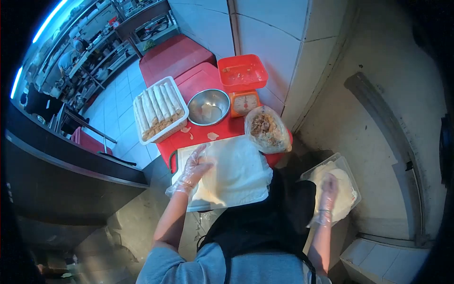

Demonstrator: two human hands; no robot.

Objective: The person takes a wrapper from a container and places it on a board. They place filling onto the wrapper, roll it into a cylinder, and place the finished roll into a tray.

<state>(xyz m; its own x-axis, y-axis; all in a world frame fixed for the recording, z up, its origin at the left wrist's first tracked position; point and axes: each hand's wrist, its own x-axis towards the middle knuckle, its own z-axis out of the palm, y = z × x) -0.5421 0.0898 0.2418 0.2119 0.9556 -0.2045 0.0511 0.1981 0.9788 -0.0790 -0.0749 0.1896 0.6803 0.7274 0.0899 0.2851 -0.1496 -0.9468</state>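
1. A fisheye lens bends the whole view: the tiled wall (283, 42) curves, and the corners fall to black.
2. The light is cool and bluish; a bright tube (45, 23) glares along the far left edge.
3. The middle is evenly lit: the red table (222, 130) shows clearly, the steel bowl (208, 108) has a soft sheen, and the white sheet (236, 173) is almost washed out.
4. The near left, under the counter (71, 156), lies in deep shadow.
5. The gloved left hand (191, 173) is sharp; the right hand (327, 191) is softer, pale against the pale stack (347, 199).
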